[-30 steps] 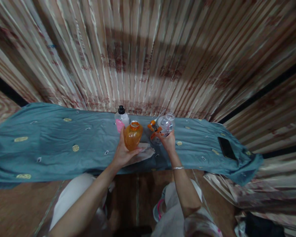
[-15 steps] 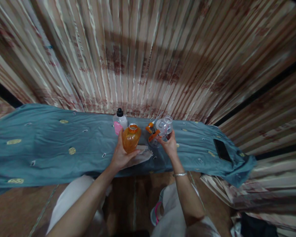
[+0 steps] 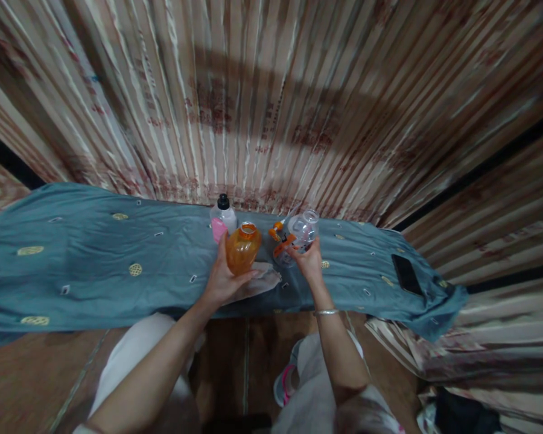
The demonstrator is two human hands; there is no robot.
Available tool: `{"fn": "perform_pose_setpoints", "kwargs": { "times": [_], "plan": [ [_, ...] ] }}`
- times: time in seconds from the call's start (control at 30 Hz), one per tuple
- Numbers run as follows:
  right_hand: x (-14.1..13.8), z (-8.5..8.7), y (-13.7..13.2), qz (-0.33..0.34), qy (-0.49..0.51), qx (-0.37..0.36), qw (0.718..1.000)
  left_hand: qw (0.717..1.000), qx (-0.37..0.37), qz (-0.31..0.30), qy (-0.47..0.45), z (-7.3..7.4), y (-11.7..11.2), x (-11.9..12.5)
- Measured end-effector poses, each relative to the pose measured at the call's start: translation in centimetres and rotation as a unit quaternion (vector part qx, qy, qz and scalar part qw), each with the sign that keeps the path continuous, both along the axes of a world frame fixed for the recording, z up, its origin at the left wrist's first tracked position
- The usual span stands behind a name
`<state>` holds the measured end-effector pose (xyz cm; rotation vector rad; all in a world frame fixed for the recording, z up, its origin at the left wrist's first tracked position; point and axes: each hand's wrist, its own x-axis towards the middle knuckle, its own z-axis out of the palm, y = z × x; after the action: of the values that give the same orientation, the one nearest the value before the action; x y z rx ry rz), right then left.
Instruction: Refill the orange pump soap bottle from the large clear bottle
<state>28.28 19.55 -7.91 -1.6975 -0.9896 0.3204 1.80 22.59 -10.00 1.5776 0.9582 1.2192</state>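
My left hand (image 3: 221,274) is wrapped around an uncapped orange see-through bottle (image 3: 243,250) holding it roughly upright, its round mouth facing up. My right hand (image 3: 308,259) grips a clear bottle (image 3: 304,229) with an orange label; its open neck leans up and to the right. Between the two bottles, a little behind them, lies an orange pump top (image 3: 276,230) with a pale tube. A bottle with a black cap and pink label (image 3: 221,220) stands just behind my left fingers. Below the orange bottle a whitish crumpled sheet (image 3: 260,282) rests on the cloth; its material is unclear.
A teal patterned cloth (image 3: 95,259) covers the long narrow table. Toward its right end lies a black phone (image 3: 406,274). A pleated curtain (image 3: 253,108) hangs right behind the table. My legs and a sandalled foot (image 3: 286,386) are below the front edge.
The view has shifted slightly. Both hands keep their grip on the same bottles, with hardly any movement between them.
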Motion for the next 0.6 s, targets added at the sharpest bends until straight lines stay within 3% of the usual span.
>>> {"fn": "perform_pose_setpoints", "kwargs": {
  "times": [0.17, 0.33, 0.47, 0.6],
  "plan": [
    [-0.4, 1.7, -0.3, -0.036, 0.008, -0.017, 0.999, 1.0, 0.012, 0.0, 0.011, -0.4, -0.3, -0.5],
    [-1.4, 3.8, -5.5, -0.039, 0.015, -0.014, 0.999, 0.998, 0.056, 0.004, 0.042, 0.5, -2.2, -2.3],
    [-3.5, 5.6, -11.2, 0.003, 0.026, -0.019, 0.999, 0.995, 0.071, -0.015, 0.061, 1.5, -6.5, -4.3],
    [-7.6, 6.6, -15.4, 0.079, 0.041, -0.048, 0.995, 0.992, 0.008, -0.109, 0.064, 1.8, -12.1, -5.2]
  ]
}}
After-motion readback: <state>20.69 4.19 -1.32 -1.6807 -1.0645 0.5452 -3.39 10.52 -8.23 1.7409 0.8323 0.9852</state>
